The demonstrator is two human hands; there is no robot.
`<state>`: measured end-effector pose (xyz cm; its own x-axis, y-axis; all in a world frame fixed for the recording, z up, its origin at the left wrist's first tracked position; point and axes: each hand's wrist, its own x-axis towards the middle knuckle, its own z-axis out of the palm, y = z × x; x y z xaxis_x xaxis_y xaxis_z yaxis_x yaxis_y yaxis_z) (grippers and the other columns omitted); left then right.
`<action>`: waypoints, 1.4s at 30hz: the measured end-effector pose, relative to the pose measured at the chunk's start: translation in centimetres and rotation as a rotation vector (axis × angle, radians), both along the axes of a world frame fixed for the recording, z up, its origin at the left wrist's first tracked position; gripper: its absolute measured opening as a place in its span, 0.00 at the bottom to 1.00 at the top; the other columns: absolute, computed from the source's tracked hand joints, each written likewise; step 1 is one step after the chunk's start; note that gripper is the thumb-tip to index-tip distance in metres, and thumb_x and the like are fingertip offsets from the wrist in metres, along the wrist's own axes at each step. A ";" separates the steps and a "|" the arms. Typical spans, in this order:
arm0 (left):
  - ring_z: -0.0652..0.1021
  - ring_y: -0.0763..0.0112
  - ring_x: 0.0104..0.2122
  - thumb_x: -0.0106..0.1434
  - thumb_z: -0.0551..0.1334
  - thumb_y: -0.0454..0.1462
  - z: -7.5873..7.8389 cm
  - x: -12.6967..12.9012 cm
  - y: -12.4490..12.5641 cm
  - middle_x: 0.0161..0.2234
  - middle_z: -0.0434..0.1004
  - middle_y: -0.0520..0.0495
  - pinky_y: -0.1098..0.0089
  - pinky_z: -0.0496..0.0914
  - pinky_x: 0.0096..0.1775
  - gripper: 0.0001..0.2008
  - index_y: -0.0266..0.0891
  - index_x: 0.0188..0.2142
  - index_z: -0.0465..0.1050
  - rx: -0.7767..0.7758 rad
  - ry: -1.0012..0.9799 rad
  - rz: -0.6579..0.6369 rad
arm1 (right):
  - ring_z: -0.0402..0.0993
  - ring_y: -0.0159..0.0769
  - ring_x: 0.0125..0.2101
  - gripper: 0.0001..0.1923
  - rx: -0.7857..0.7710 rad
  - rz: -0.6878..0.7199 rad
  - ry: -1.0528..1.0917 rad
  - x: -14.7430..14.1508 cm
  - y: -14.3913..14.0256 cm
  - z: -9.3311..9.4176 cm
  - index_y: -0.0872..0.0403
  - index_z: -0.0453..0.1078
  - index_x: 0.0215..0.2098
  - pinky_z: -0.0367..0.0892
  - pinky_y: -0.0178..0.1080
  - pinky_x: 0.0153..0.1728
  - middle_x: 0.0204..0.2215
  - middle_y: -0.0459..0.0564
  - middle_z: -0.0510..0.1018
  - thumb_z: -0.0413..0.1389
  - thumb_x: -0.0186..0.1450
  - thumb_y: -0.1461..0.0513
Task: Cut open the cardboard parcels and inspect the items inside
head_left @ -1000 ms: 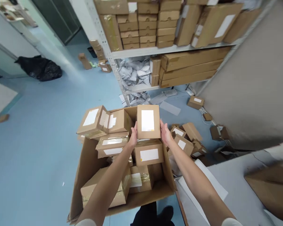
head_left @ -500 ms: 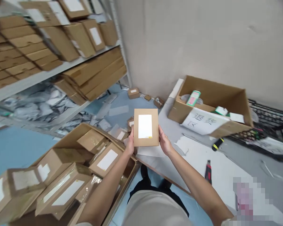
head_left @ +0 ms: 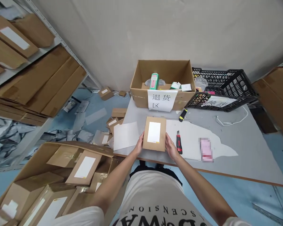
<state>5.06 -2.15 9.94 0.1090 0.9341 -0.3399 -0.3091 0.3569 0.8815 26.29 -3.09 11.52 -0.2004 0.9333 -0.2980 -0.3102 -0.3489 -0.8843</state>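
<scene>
A small brown cardboard parcel (head_left: 154,133) with a white label on top is held flat between both my hands, just over the near edge of the grey table (head_left: 250,150). My left hand (head_left: 139,146) grips its left side. My right hand (head_left: 171,148) grips its right side. A red and black utility knife (head_left: 178,142) lies right beside my right hand.
An open cardboard box (head_left: 163,82) with a paper sign stands at the table's back, a black plastic crate (head_left: 223,88) to its right. A yellow-black cutter (head_left: 182,115) and white sheets (head_left: 125,135) lie on the table. A large carton (head_left: 54,179) of parcels sits on the floor at left, below shelves (head_left: 33,75).
I have turned right from the floor carton to the table, carrying the parcel in both hands. The parcel has come down close to the table's near edge.
</scene>
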 end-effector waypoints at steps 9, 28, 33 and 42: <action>0.62 0.53 0.60 0.56 0.50 0.63 -4.5 0.3 -0.4 0.61 0.60 0.42 0.56 0.58 0.58 0.42 0.42 0.61 0.56 -0.044 -0.059 -0.090 | 0.47 0.41 0.64 0.38 -0.051 -0.051 -0.010 0.6 -1.3 -4.4 0.45 0.49 0.65 0.55 0.50 0.59 0.65 0.44 0.49 0.42 0.62 0.39; 0.55 0.54 0.63 0.60 0.46 0.61 -6.1 -3.0 2.9 0.62 0.57 0.41 0.54 0.47 0.62 0.36 0.40 0.56 0.65 -0.136 0.192 -0.214 | 0.46 0.38 0.64 0.38 -0.153 -0.170 -0.025 -0.5 -1.5 -6.8 0.45 0.51 0.64 0.47 0.45 0.63 0.65 0.44 0.50 0.52 0.60 0.43; 0.52 0.58 0.64 0.63 0.38 0.59 -4.5 -4.1 9.1 0.64 0.52 0.44 0.56 0.49 0.61 0.36 0.42 0.61 0.57 -0.117 0.394 -0.298 | 0.39 0.34 0.65 0.33 -0.330 -0.389 0.015 -0.1 -4.2 -5.9 0.43 0.55 0.61 0.42 0.45 0.63 0.66 0.41 0.47 0.45 0.62 0.41; 0.61 0.57 0.61 0.61 0.33 0.61 -1.6 -1.4 19.6 0.59 0.62 0.39 0.63 0.55 0.58 0.43 0.35 0.54 0.68 -0.086 0.534 -0.671 | 0.69 0.52 0.50 0.39 -0.766 -0.390 0.540 -1.7 -8.9 -4.4 0.57 0.61 0.50 0.64 0.58 0.49 0.47 0.65 0.72 0.38 0.59 0.35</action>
<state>3.68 17.50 8.30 0.4343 0.6978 -0.5696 0.4396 0.3878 0.8102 24.57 -11.96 7.16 -0.2073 0.5586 -0.8031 -0.8153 -0.5523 -0.1737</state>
